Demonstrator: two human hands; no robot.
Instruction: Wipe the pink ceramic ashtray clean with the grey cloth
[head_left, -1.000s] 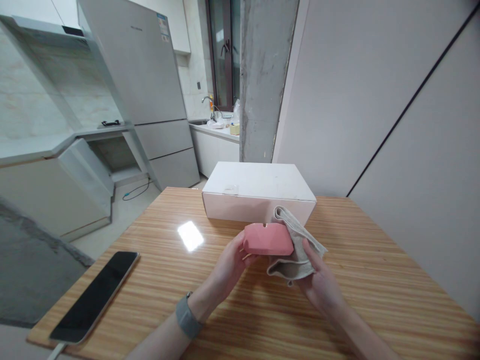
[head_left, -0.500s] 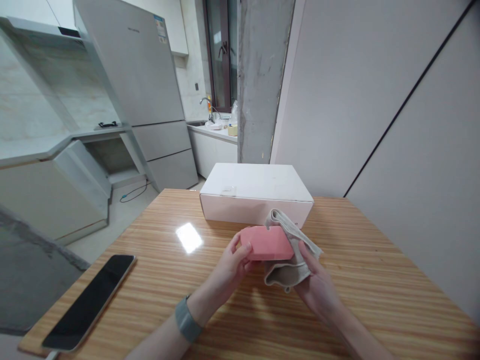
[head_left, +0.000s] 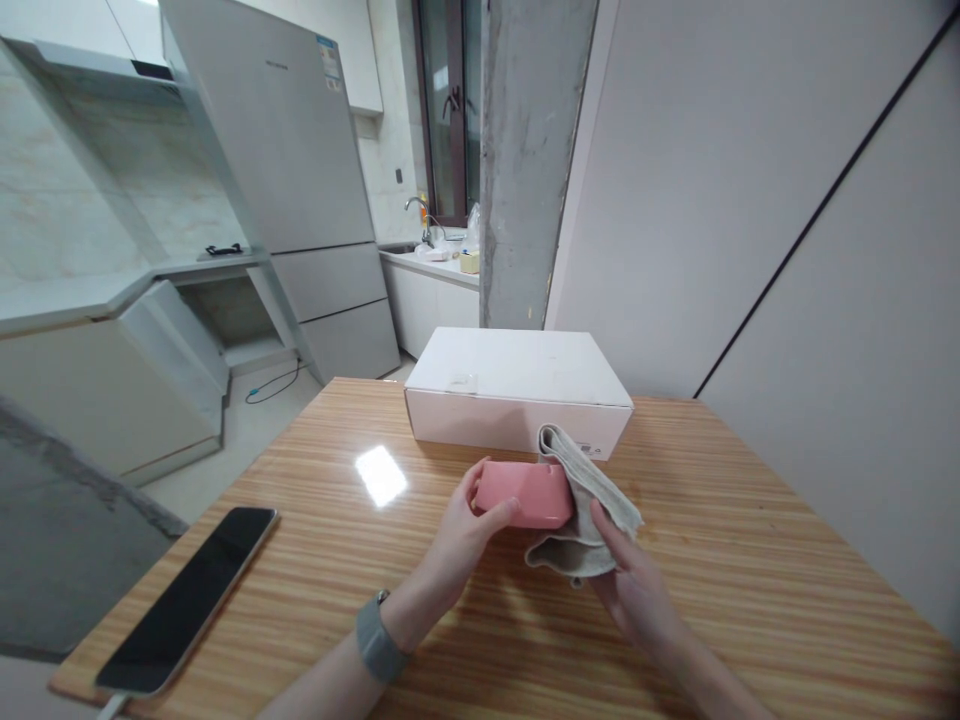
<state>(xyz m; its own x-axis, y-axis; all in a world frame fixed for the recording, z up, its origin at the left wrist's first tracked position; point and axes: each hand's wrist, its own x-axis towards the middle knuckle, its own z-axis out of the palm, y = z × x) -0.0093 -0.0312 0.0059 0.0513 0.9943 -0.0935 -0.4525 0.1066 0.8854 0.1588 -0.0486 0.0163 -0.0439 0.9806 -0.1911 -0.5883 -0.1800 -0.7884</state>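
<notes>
A small pink case [head_left: 529,492] with rounded edges is gripped in my left hand [head_left: 469,540], the thumb lying across its near face. My right hand [head_left: 630,575] is closed on a folded grey cloth [head_left: 589,515], thumb on top and fingers underneath. The cloth lies against the right end of the case and hides that end. Both are held above the wooden table [head_left: 315,560], in front of a white box [head_left: 517,365]. Whether the case is hollow cannot be seen.
A dark-screened phone [head_left: 191,600] with a white cable lies at the table's left edge. Behind the table stand a grey refrigerator [head_left: 292,150], a concrete pillar [head_left: 521,170] and a sink counter [head_left: 431,290]. A pale wall [head_left: 750,180] runs along the right.
The pink case has tilted and shifted slightly left and down in my left hand, showing a different face. The cloth stays against its right end. The view has moved slightly.
</notes>
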